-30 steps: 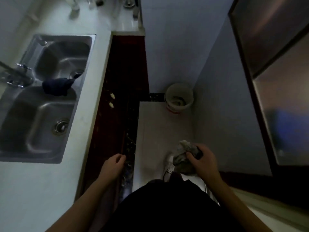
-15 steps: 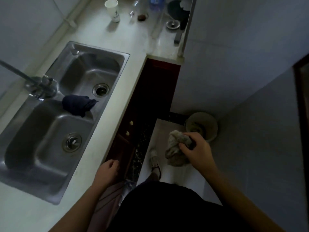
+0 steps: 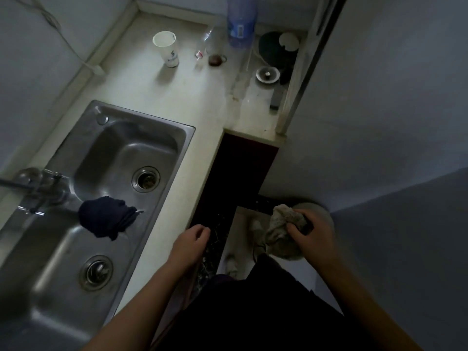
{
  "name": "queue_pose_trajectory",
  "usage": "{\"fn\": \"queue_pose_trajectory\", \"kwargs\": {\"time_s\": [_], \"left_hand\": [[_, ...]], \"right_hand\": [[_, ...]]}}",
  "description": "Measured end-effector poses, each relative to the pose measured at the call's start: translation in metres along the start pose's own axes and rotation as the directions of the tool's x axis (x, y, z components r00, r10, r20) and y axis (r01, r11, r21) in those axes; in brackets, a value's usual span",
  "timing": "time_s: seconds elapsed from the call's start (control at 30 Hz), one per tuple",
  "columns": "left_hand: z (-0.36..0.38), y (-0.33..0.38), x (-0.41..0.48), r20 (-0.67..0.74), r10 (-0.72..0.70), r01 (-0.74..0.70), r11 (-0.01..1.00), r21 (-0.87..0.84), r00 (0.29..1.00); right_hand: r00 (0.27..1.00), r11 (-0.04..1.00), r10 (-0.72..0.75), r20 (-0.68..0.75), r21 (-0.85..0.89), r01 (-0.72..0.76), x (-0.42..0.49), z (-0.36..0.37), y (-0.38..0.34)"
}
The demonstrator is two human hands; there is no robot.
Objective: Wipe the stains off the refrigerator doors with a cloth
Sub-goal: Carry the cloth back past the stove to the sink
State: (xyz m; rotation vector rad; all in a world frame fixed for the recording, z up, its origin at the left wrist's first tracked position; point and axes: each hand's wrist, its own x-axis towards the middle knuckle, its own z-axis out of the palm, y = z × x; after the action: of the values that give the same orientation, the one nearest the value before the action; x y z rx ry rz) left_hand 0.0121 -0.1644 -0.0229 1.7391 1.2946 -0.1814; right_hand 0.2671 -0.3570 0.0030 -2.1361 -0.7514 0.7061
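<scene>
Right hand (image 3: 314, 239) gripped cloth (image 3: 281, 224); left hand (image 3: 190, 245) hung loose, empty, by counter (image 3: 177, 198) edge. Fridge doors not in sight; wiping looked unstarted.

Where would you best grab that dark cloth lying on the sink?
Probably pinch the dark cloth at its bunched middle, coming from above. It drapes over the ridge between the two basins of the sink, so that hump stands highest while its edges hang down.
</scene>
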Motion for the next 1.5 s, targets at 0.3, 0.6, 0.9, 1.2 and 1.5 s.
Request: {"fn": "queue_pose_trajectory", "kwargs": {"time_s": [0.3, 0.6, 0.9, 1.2, 1.5], "left_hand": [[-0.032, 0.042, 0.040, -0.155, -0.244, 0.194, 0.939, -0.283, 0.957], [-0.061, 0.057, 0.050, -0.320, -0.480, 0.256, 0.799, -0.544, 0.817], [-0.077, 0.066, 0.067, -0.348, -0.575, 0.256, 0.720, -0.645, 0.741], [-0.066, 0.052, 0.081, -0.320, -0.612, 0.226, 0.648, -0.728, 0.723], [-0.057, 0.042, 0.067, -0.322, -0.631, 0.213, 0.623, -0.753, 0.706]], "right_hand": [[0.955, 0.987, -0.159, 0.250, 0.056, 0.150, 0.148, 0.027, -0.066], [0.817, 0.896, -0.424, 0.390, 0.052, 0.441, 0.283, 0.080, -0.175], [0.760, 0.816, -0.535, 0.369, -0.008, 0.579, 0.360, 0.130, -0.260], [0.730, 0.795, -0.337, 0.595, -0.235, 0.559, 0.388, 0.164, -0.206], [0.713, 0.726, -0.513, 0.478, -0.201, 0.657, 0.354, 0.158, -0.178]]}}
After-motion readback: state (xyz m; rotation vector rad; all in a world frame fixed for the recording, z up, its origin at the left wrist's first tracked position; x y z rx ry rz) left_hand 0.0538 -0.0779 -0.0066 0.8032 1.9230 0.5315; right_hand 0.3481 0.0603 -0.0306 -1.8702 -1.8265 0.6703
